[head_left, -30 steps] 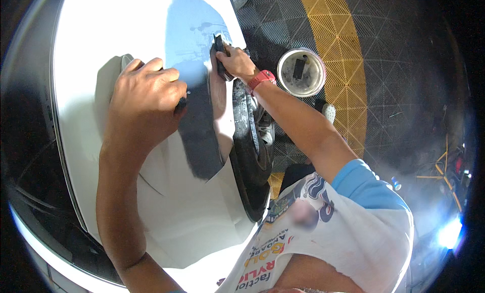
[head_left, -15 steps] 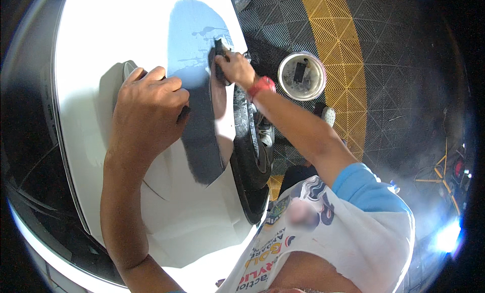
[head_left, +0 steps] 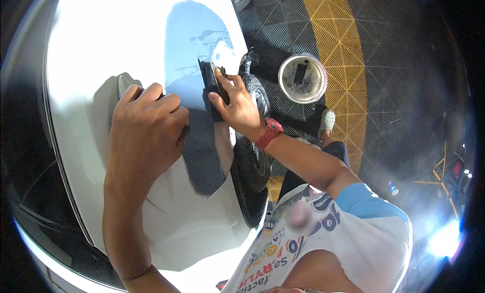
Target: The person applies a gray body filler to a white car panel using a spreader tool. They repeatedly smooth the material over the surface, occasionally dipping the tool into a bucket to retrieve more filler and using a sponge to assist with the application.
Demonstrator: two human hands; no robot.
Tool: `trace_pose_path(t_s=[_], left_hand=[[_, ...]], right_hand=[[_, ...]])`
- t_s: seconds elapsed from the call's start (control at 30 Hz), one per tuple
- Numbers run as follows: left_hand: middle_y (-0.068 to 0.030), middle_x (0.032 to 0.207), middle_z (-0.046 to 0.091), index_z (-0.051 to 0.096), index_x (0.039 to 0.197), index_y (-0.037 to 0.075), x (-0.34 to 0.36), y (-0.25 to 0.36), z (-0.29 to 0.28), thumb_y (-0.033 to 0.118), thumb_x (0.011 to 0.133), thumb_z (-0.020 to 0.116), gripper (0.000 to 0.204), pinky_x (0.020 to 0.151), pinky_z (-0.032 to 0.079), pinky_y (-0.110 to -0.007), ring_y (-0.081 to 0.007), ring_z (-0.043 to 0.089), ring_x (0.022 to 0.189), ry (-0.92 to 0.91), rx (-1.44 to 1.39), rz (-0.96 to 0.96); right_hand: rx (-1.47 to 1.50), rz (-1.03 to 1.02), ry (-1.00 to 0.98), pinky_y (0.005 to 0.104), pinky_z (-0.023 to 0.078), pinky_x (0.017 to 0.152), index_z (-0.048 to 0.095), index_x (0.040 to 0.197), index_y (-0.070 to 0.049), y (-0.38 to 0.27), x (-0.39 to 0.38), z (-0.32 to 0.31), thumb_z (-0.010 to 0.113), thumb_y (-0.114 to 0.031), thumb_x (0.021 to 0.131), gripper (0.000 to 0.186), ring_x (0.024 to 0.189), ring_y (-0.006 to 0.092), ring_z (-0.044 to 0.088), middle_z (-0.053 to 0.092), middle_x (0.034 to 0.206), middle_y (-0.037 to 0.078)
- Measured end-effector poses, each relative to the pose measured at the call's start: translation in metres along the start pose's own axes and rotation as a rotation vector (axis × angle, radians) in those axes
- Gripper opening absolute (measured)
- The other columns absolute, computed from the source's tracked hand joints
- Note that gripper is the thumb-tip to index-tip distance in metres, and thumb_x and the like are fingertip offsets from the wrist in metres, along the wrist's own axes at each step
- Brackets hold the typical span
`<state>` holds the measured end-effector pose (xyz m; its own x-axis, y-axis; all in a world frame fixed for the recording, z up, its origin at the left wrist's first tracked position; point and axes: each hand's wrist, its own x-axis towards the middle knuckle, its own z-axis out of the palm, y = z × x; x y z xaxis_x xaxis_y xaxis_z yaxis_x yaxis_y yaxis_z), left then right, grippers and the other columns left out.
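Head view, from where I stand beside the car: the right hand has thumb and fingers pinching a long black block, which lies flat on the grey patch of a white panel. Just left of it, the left hand keeps its grip curled around a dark object, mostly hidden by the fingers, so I cannot tell what it is.

Close on the right, below the panel's side, sits a black tyre, with the right forearm and its red watch reaching across from beyond it. Past that stands a round pale bucket with a dark slab inside, near the right wrist but apart from it. A pale clog rests below the bucket, by the yellow strip in the black ribbed floor. Farther off are yellow stand legs and a glaring lamp.

The panel's right edge runs close beside the block, leaving little surface that way; leftward and upward, smooth white surface stretches broadly, ending left at a dark seam.
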<state>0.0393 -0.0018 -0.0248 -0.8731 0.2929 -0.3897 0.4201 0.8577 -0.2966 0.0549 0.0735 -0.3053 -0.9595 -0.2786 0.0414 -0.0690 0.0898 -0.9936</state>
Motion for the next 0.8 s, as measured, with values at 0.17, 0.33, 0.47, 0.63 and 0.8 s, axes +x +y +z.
trace_pose_path(t_s=[0.17,0.33,0.47,0.63,0.8], left_hand=[[-0.0038,0.081,0.07,0.076,0.077,0.009,0.019,-0.003,-0.007,0.017,0.084,0.085,0.014,0.081,0.051,-0.04,-0.0206,0.061,0.083,0.041,0.013,0.067],[-0.0037,0.082,0.072,0.076,0.077,0.009,0.004,0.001,-0.005,0.017,0.085,0.085,0.014,0.083,0.051,-0.041,-0.0207,0.062,0.085,-0.078,0.015,-0.005],[-0.0035,0.084,0.071,0.075,0.076,0.01,0.003,0.002,-0.003,0.019,0.085,0.085,0.016,0.085,0.051,-0.041,-0.0207,0.062,0.087,-0.086,0.02,-0.016],[-0.0028,0.083,0.07,0.074,0.077,0.011,0.014,-0.001,-0.004,0.02,0.085,0.085,0.017,0.086,0.052,-0.041,-0.0203,0.061,0.086,0.001,0.068,0.068],[-0.0026,0.082,0.069,0.072,0.076,0.011,0.008,0.001,-0.001,0.021,0.086,0.085,0.019,0.087,0.052,-0.042,-0.0204,0.062,0.087,-0.071,0.049,0.008]], right_hand=[[-0.066,0.358,-0.131,0.052,0.063,0.089,0.06,0.149,-0.003,0.11,0.106,0.005,0.064,-0.043,0.101,0.063,0.107,0.0516,0.072,0.068,0.121,0.036],[-0.016,0.121,-0.073,0.051,0.057,0.104,0.05,0.159,-0.006,0.022,0.001,0.011,0.068,-0.044,0.103,0.07,0.121,0.0516,0.068,0.062,0.135,0.035],[0.075,0.064,-0.092,0.0528,0.06,0.098,0.053,0.157,-0.007,0.008,-0.024,-0.007,0.069,-0.041,0.102,0.067,0.118,0.0533,0.068,0.058,0.137,0.036],[0.019,0.512,-0.293,0.0488,0.053,0.109,0.057,0.154,-0.005,0.117,0.112,0.004,0.058,-0.05,0.104,0.067,0.121,0.053,0.066,0.066,0.132,0.034],[-0.001,0.107,-0.08,0.0512,0.057,0.103,0.055,0.155,-0.005,0.028,0.014,0.001,0.067,-0.036,0.103,0.062,0.124,0.0503,0.067,0.064,0.136,0.033]])
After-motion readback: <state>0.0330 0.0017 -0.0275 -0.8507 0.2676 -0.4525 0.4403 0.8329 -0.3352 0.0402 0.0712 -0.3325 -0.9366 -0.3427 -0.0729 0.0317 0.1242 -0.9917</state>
